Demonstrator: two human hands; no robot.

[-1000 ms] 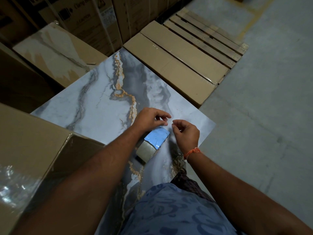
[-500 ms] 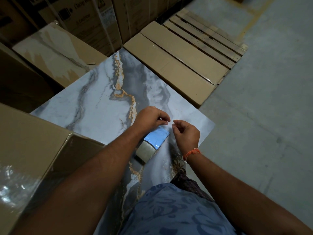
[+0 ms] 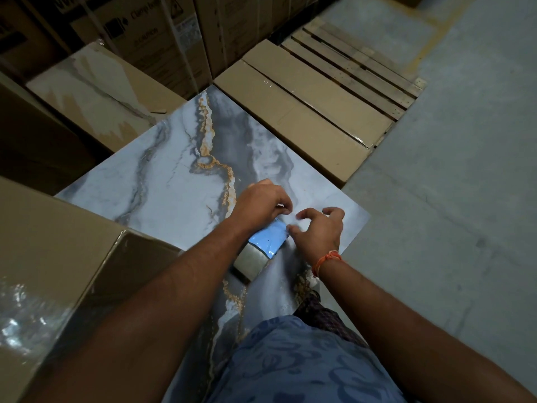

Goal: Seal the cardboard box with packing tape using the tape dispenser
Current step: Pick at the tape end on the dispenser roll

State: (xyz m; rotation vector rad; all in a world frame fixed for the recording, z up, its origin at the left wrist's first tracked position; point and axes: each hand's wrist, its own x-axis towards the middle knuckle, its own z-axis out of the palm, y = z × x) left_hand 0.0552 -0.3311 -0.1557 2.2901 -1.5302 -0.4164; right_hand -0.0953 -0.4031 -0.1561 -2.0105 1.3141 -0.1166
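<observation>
Left hand (image 3: 263,203) pinching clear tape end above blue-labelled packing tape roll (image 3: 263,251); right hand (image 3: 318,229) just beside, fingers loosely curled, grip unclear. Roll near right edge of grey marble-pattern slab (image 3: 162,181). Tape-wrapped brown cardboard box (image 3: 52,257) crowds left; bare concrete floor (image 3: 453,199) open right. Stacked cartons (image 3: 151,33) behind: print blurred.

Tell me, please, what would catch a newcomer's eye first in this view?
Probably the big marble-patterned slab with its gold vein, mid-frame among cardboard boxes. Over its near edge, the left hand and right hand meet at a tape dispenser with a blue top. At lower left stands an open cardboard box.
</observation>
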